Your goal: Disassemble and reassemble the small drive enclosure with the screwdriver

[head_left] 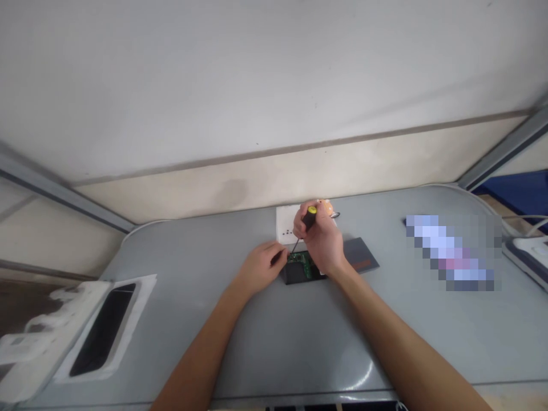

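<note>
My right hand (323, 242) is wrapped round a screwdriver (310, 218) with a black handle and a yellow end cap. Its thin shaft slants down to the left, and the tip is at the upper left of a green circuit board (299, 260). That board lies in a flat black casing (295, 278) on the table. Beside the casing's left edge rests my left hand (265, 262), fingers bent and closed near the screwdriver's tip. Whatever those fingers hold, if anything, is hidden. A dark grey flat panel (362, 255) lies right of the casing, partly behind my right wrist.
Behind my hands lie a white sheet (285, 220) with small dark dots and an orange round object (327, 206). A black phone-like slab (105, 328) rests on white paper at left, near white power strips (47, 337). A blurred-out device (447, 251) lies right on the grey table (192, 342).
</note>
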### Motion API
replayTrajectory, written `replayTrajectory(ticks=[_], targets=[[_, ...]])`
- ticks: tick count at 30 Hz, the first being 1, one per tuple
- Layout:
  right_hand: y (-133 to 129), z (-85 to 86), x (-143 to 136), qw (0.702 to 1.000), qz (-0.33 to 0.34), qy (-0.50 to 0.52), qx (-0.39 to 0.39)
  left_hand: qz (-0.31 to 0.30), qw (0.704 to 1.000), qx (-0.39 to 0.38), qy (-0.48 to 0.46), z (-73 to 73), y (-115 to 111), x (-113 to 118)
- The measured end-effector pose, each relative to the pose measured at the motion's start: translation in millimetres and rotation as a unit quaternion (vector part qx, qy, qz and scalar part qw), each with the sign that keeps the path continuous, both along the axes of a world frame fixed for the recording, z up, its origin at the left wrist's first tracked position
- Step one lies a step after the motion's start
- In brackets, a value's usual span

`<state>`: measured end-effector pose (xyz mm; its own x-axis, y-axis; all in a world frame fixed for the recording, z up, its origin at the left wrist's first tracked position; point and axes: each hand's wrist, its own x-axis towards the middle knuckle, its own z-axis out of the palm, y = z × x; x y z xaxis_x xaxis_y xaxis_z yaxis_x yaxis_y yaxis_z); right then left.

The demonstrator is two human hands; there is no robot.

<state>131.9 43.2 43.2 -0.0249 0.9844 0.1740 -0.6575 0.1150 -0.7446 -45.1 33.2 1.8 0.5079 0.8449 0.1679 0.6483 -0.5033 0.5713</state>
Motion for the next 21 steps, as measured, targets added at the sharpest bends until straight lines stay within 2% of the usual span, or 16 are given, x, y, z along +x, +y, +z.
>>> replayTrajectory(ticks=[8,15,18,21], targets=[[0,1.3,3,1.0,0.009,0.015,-0.002,-0.003,1.0,0.003,-0.006,0.1,-2,0],[2,10.9,15,0.998,0.006,0.053,-0.02,0.002,0.999,0.003,-0.05,5.0,-8,4],[5,15.3,26,0.997,-0.011,0.077,-0.012,0.005,0.998,0.013,-0.065,5.7,-6,2],[9,17.1,42,0.992,-0.047,0.115,-0.004,0.016,0.996,0.058,-0.064,5.8,-4,1]])
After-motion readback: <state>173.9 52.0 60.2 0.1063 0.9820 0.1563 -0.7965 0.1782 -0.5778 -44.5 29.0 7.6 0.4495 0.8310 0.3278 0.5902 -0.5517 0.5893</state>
